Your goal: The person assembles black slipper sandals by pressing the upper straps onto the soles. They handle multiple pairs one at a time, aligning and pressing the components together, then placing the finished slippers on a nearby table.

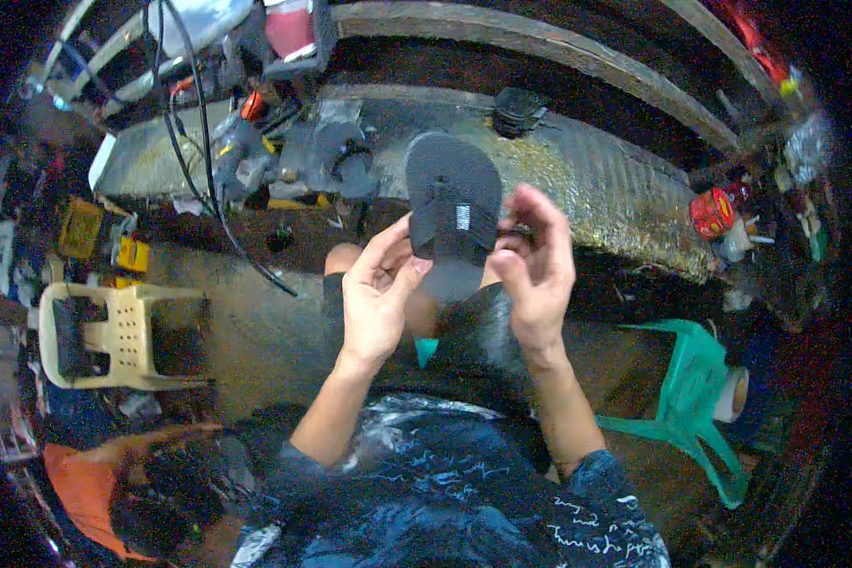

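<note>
A dark grey, sole-shaped thing that looks like a flip-flop (452,170) is held up in front of me, its wide rounded end pointing away. A small white printed label (462,217) marks its middle, and the narrower end nearest me is blurred. My left hand (379,284) pinches its left edge between thumb and fingers. Beside the right edge is my right hand (538,275), its thumb and fingers apart and curved, slightly smeared by motion. Whether that hand touches the edge is hard to tell.
Beyond my knees runs a worn bench (596,189) bearing a dark stacked item (519,112) and clutter. A black cable (208,161) hangs at left. A cream plastic chair (128,336), a green plastic chair (686,388), a red can (711,213) and a person in orange (85,497) surround me.
</note>
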Demonstrator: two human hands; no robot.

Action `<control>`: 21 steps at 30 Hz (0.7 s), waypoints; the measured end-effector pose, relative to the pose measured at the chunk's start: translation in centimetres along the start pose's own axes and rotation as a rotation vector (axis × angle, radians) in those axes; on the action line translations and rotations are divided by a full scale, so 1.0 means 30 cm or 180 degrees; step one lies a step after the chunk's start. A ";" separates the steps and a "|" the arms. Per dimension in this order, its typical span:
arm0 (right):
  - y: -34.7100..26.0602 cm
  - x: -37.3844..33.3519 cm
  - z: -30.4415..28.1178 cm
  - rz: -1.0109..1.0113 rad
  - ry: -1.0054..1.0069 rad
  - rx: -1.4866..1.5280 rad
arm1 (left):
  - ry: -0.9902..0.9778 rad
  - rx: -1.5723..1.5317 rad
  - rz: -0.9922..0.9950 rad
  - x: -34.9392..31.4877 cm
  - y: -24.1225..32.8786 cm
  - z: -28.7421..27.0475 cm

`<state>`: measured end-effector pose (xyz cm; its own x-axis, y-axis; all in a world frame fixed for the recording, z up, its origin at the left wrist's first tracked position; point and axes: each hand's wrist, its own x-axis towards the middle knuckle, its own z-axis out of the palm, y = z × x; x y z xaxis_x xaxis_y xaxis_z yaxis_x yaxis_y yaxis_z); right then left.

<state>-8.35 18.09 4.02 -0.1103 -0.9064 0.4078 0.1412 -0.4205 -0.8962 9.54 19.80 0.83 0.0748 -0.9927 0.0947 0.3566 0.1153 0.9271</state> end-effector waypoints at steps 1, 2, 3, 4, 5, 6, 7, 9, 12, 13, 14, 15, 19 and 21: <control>-0.007 0.008 -0.004 -0.0082 -0.0063 -0.0202 | -0.0088 0.0227 -0.0004 -0.011 0.004 -0.003; -0.012 0.013 -0.010 -0.0064 -0.0041 -0.0349 | -0.0224 0.0316 -0.0035 -0.030 0.009 -0.007; -0.012 0.006 -0.014 0.0145 -0.0077 -0.0270 | -0.0373 0.0401 -0.0053 -0.043 0.012 -0.013; -0.009 -0.003 -0.020 0.0441 -0.0114 -0.0212 | -0.0542 0.0357 -0.0016 -0.061 0.014 -0.021; -0.002 -0.021 -0.024 0.0766 -0.0144 -0.0156 | -0.0539 0.0749 -0.0054 -0.078 0.014 -0.031; 0.006 -0.045 -0.029 0.1092 -0.0184 -0.0079 | -0.0635 0.0497 -0.0231 -0.091 0.009 -0.043; 0.018 -0.074 -0.033 0.1091 -0.0202 -0.0092 | -0.0535 0.0156 -0.0420 -0.111 0.003 -0.057; 0.050 -0.147 -0.033 0.0992 -0.0219 -0.0171 | -0.0492 -0.0143 -0.0612 -0.158 -0.009 -0.106; 0.070 -0.292 -0.039 0.1061 -0.0458 -0.0421 | -0.0941 -0.0446 -0.1300 -0.249 -0.035 -0.210; 0.082 -0.337 -0.041 0.0854 -0.0635 -0.0649 | -0.1222 -0.0328 -0.1717 -0.283 -0.045 -0.247; 0.095 -0.375 -0.042 0.0441 -0.0872 -0.0727 | -0.1554 -0.0140 -0.1831 -0.310 -0.062 -0.273; 0.099 -0.416 -0.045 0.0436 -0.1055 -0.0773 | -0.1643 0.0140 -0.1863 -0.349 -0.070 -0.293; 0.068 -0.524 -0.086 0.0397 -0.1658 -0.1225 | -0.2002 0.1332 -0.1327 -0.480 -0.110 -0.282; 0.043 -0.545 -0.103 0.0630 -0.1632 -0.1238 | -0.1789 0.1316 -0.1424 -0.529 -0.122 -0.249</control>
<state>-9.41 32.49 -4.35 0.3759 -0.9101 0.1746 -0.2646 -0.2860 -0.9210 13.99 35.41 -6.76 -0.5085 -0.8242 -0.2494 -0.1372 -0.2084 0.9684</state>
